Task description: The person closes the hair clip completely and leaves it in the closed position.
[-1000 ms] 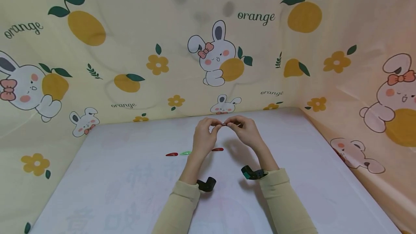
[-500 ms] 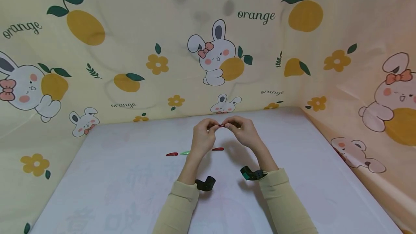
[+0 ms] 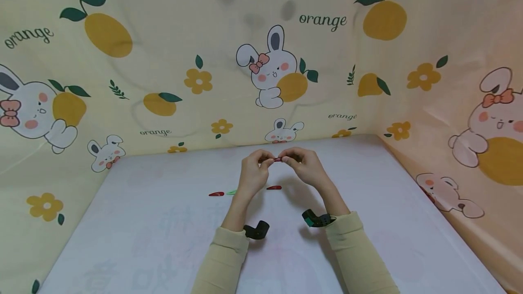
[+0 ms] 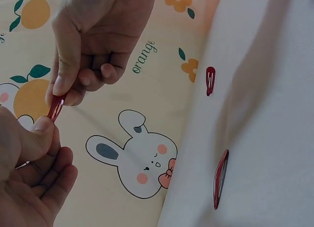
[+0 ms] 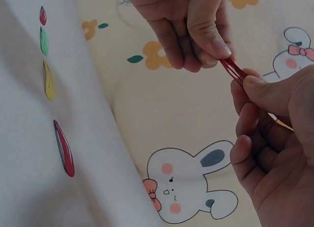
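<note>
A small red snap hair clip is held between both hands, in front of the patterned cloth. My left hand pinches one end between thumb and index finger, and my right hand pinches the opposite end likewise. Seen from the right wrist, the clip shows its slotted metal frame, its ends covered by the fingertips. On the table below lie a red clip, a green clip partly behind my left wrist, and another red clip. A yellow clip shows only in the right wrist view.
The white table reaches back to a hanging cloth printed with rabbits and oranges. The left wrist view shows a further red clip beyond the nearer one. A black camera sits on each wrist.
Both hands have drifted slightly left and down with the pinched red clip. My left forearm has shifted left and covers more of the green clip. The clips on the table stay put.
</note>
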Available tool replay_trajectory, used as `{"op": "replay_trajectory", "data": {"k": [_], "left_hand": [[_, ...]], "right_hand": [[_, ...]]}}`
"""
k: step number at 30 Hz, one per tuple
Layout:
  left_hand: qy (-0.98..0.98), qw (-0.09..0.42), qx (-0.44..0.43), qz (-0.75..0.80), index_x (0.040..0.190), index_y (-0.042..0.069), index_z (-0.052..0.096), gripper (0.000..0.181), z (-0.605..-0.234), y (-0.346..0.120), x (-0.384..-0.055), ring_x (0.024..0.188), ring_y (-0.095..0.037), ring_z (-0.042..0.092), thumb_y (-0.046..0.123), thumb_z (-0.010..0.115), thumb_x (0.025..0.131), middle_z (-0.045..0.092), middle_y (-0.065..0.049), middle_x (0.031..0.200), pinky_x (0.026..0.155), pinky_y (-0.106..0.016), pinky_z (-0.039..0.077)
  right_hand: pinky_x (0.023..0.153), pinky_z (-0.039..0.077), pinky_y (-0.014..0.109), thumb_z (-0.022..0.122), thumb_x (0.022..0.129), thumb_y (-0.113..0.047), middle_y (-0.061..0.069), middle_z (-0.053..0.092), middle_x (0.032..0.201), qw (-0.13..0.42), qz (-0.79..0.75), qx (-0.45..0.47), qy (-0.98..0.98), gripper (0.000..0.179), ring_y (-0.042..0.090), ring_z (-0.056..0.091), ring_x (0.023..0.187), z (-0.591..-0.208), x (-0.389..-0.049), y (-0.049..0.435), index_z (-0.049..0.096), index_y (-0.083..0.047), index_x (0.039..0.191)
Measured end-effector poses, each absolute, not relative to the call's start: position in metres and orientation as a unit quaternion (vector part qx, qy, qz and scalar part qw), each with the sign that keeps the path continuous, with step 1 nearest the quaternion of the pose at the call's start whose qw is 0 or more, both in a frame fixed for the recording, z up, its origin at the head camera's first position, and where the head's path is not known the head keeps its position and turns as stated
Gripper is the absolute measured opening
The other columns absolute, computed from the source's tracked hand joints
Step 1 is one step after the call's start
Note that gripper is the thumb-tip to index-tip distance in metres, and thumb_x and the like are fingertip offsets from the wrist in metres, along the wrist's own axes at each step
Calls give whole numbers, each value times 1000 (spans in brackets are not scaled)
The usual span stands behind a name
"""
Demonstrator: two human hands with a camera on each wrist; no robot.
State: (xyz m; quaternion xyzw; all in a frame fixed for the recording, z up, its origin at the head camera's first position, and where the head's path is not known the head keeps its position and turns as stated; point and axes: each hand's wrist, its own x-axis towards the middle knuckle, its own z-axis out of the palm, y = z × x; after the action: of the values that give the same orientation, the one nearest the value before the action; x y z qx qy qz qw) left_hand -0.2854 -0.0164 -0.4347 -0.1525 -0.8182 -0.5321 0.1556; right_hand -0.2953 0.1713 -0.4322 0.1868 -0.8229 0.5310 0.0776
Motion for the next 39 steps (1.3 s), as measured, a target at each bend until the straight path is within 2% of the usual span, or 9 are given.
{"op": "replay_trajectory", "data": {"k": [4,12,15,19,24,28,32,39], "left_hand": [[-813,155,-151,-541,97,2,75,4,-435,-17,-286,88,-22,69,4,71,97,75,-9,94,78,-35,52],[-798,174,-183,-547,100,2,75,7,-435,-18,-286,96,-23,70,8,73,96,74,-9,99,86,-39,54],[-793,201,-216,-532,101,2,75,9,-436,-19,-286,99,-24,69,9,73,95,73,-8,100,89,-41,56],[-784,244,-259,-508,101,3,76,9,-438,-20,-288,102,-25,67,8,74,94,72,-9,100,89,-46,56],[-787,286,-286,-466,102,4,78,10,-440,-21,-290,106,-25,64,7,77,92,73,-7,102,89,-42,55],[-787,313,-308,-434,101,4,78,12,-440,-22,-289,104,-24,64,5,79,90,73,-5,101,88,-37,54],[-788,324,-313,-421,100,4,79,11,-439,-21,-289,101,-24,64,7,78,90,73,-5,99,86,-34,54],[-788,336,-307,-415,99,4,80,10,-435,-20,-288,99,-25,66,9,78,90,74,-6,97,85,-35,55]], "right_hand": [[83,55,30,67,102,-12,11,77,104,68,551,191,-809,14,26,71,99,-431,-294,172,76,-3,109],[92,56,30,69,101,-14,13,76,107,51,604,171,-777,18,20,71,102,-427,-292,174,75,1,110],[90,55,30,69,101,-15,11,76,106,49,615,157,-771,19,21,70,101,-427,-292,174,75,1,110],[81,50,30,69,102,-15,5,75,101,49,622,147,-768,20,21,64,95,-427,-292,174,75,1,111],[73,45,28,68,102,-16,-1,72,95,42,636,131,-759,21,27,58,88,-427,-293,175,74,2,113],[70,45,27,69,101,-16,0,71,94,31,644,119,-755,22,34,55,87,-425,-291,177,74,2,114],[70,47,26,70,101,-18,3,72,98,25,633,114,-765,24,30,57,89,-424,-289,179,74,0,116],[76,50,30,73,99,-25,9,75,107,40,591,130,-795,27,31,62,97,-423,-286,182,75,-4,118]]}}
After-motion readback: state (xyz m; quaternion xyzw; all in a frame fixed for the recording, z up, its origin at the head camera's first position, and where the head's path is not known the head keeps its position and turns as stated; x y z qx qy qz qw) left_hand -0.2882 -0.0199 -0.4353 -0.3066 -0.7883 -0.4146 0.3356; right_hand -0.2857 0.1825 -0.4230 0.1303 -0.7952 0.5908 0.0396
